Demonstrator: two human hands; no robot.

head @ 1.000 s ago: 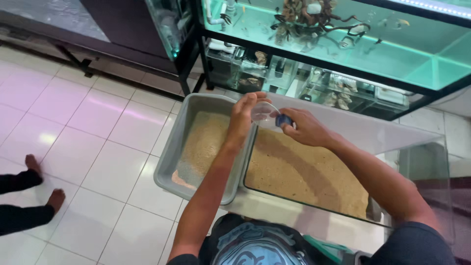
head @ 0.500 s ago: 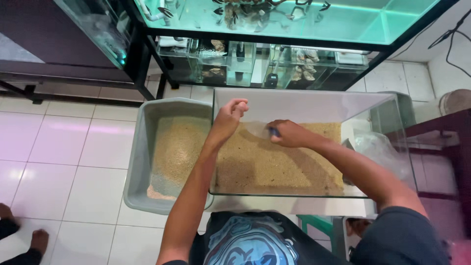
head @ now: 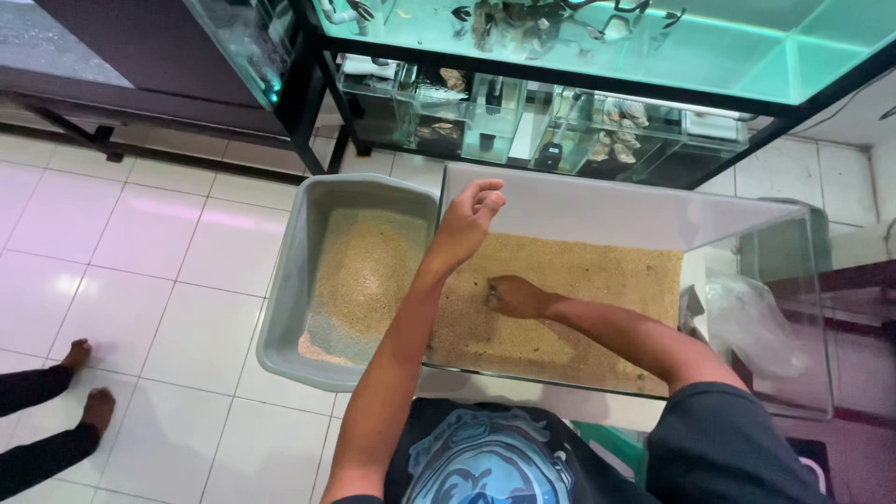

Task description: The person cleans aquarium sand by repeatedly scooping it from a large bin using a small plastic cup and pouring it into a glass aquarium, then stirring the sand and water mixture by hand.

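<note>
A clear glass tank (head: 803,308) with a layer of tan sand (head: 579,280) stands in front of me. My right hand (head: 515,297) is down inside it, resting on the sand, fingers closed around a small dark-tipped object that is mostly hidden. My left hand (head: 469,217) hovers above the tank's left wall with its fingers loosely apart and holds nothing. A grey plastic tub (head: 289,280), also part-filled with sand, sits on the floor against the tank's left side.
A black metal rack (head: 322,84) with lit aquariums and small glass compartments stands behind the tank. Another person's bare feet (head: 89,383) rest on the white tiles at the left. A crumpled clear plastic bag (head: 747,317) lies right of the tank.
My right hand has gone from above the tank's rim down onto the sand. My left hand has let go of the small cup and lifted away, fingers spread.
</note>
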